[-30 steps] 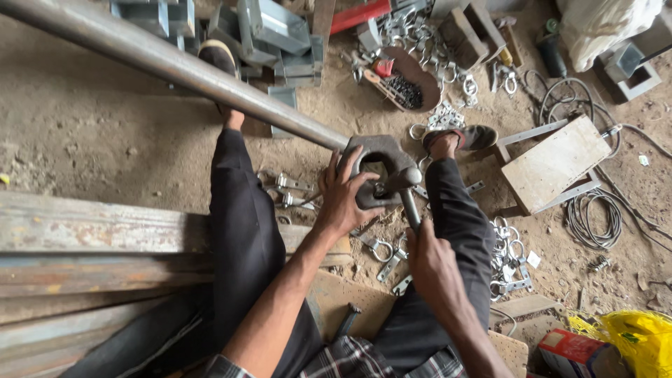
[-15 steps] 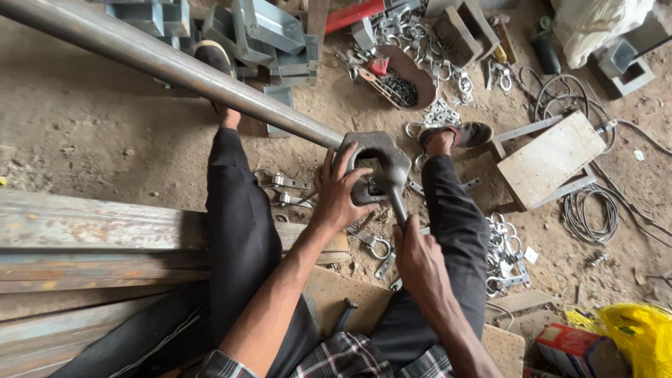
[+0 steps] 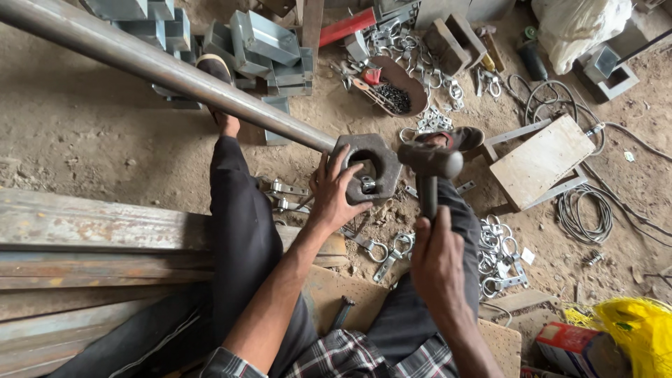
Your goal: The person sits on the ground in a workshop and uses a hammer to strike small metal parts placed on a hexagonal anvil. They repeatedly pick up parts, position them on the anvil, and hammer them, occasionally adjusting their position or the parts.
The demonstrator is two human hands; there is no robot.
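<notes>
A long grey steel pipe (image 3: pixel 161 66) runs from the top left down to a thick hexagonal metal collar (image 3: pixel 369 166) fitted on its end. My left hand (image 3: pixel 334 190) grips the collar's lower left side. My right hand (image 3: pixel 437 262) is closed around the dark handle of a hammer (image 3: pixel 429 164), whose head hangs just right of the collar, a small gap apart. I sit on the dirt floor with both legs stretched out in dark trousers, the pipe passing over them.
Rusty flat steel bars (image 3: pixel 98 238) lie at left. Grey metal channel pieces (image 3: pixel 266 42) are stacked behind the pipe. Several metal clamps (image 3: pixel 493 255) litter the floor, with a wooden board (image 3: pixel 542 161), coiled wire (image 3: pixel 584 213), a bowl of small parts (image 3: pixel 395 91) and a yellow bag (image 3: pixel 640 329).
The hammer has drawn back from the collar and swung up to its right. My left hand stays on the collar. The view has shifted slightly.
</notes>
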